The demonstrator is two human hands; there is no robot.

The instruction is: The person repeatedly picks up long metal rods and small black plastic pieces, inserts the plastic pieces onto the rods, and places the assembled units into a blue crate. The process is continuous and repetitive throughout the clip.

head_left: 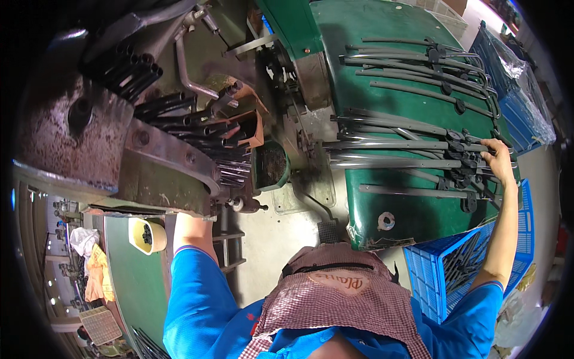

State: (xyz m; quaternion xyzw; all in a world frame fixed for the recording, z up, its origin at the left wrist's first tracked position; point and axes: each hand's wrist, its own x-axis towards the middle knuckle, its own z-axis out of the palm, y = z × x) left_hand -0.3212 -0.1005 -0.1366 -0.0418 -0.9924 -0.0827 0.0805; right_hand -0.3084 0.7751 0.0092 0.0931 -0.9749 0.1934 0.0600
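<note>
Grips with the right hand point(495, 157), fingers curled down over the near end of a grey rod assembly point(394, 145), right by its black plastic joints point(463, 157); looks clamped on it rather than resting, though the thumb stays hidden. Holds it flat, not lifted, among about 10 like rods spread across the sloping green machine cover point(365, 66), ends pointing toward the press in the middle.

Shows nothing of the left hand: only the left forearm point(192, 230) in its blue sleeve, running up behind the rusty steel plate point(161, 173), so cannot tell whether those fingers are apart or together.

Further out: a bundle of black tubes point(179, 116) stacked above that plate, a green cup point(270, 166) of dark matter just right of them, a pale cup point(147, 235) of small black parts beside the left forearm. On the far side, 2 blue crates: one point(442, 269) under the right arm with dark pieces in it, another point(514, 102) beyond the cover, lined with clear film.

Reads as the picking step: 1 rod singled out from the pile, not yet raised. Calls next for a clean lift of that end, keeping its joints from snagging the neighbouring rods, which lie touching and partly crossed.
</note>
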